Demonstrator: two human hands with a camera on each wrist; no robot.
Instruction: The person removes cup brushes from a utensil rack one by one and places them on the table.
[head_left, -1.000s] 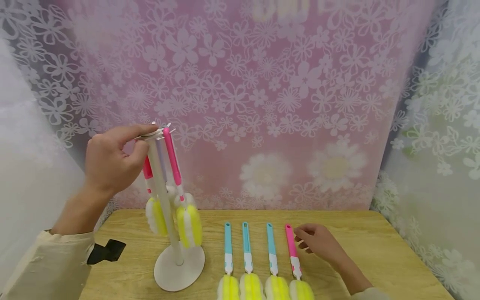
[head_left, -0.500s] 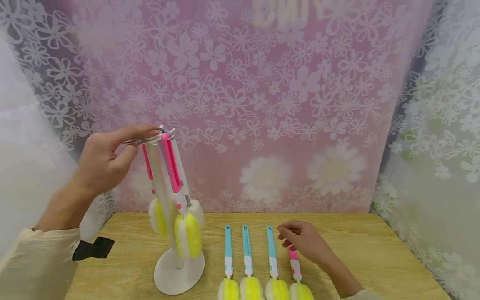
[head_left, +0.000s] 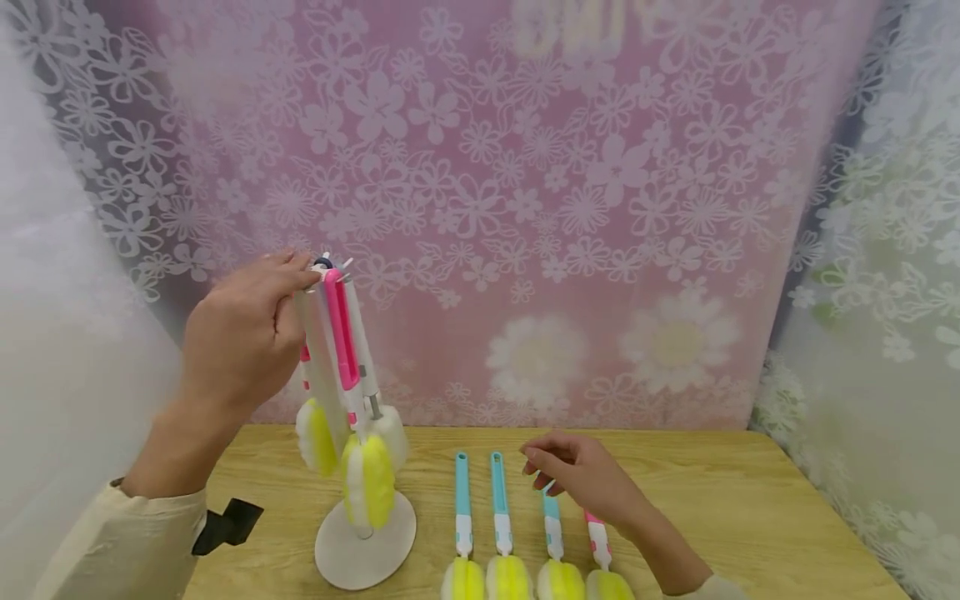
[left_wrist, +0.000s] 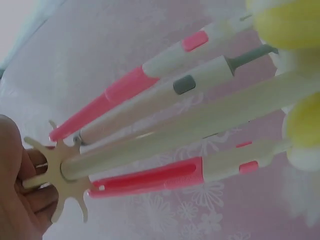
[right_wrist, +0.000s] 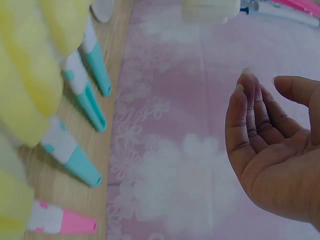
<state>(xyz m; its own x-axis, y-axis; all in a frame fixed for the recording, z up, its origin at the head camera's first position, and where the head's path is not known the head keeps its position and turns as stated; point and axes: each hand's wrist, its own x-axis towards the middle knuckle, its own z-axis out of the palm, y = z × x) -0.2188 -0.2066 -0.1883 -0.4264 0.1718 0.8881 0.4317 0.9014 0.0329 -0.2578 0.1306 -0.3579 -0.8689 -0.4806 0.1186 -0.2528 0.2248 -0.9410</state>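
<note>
In the head view, my left hand (head_left: 247, 333) is at the top of a white brush stand. The left wrist view shows its fingers over the hooked crown (left_wrist: 65, 175), overlapping the prongs. Two pink-handled sponge brushes, one of them this pink brush (head_left: 341, 333), hang from the stand, with a white-handled brush (left_wrist: 150, 105) between them. Over the table, my right hand (head_left: 588, 475) has loosely curled fingers and holds nothing. Below it lie a blue-handled brush (head_left: 552, 525) and a pink-handled brush (head_left: 598, 540), their handle ends hidden behind the hand.
Two more blue-handled brushes, including this blue brush (head_left: 462, 500), lie left of the right hand, yellow-and-white sponge heads towards me. The stand's round base (head_left: 341, 554) rests on the wooden table (head_left: 712, 483). A flowered pink curtain (head_left: 450, 208) hangs behind.
The stand's crown has turned, bringing the white brush into sight behind the front pink one. My left hand has shifted over the crown. My right hand moved left from beside the pink brush.
</note>
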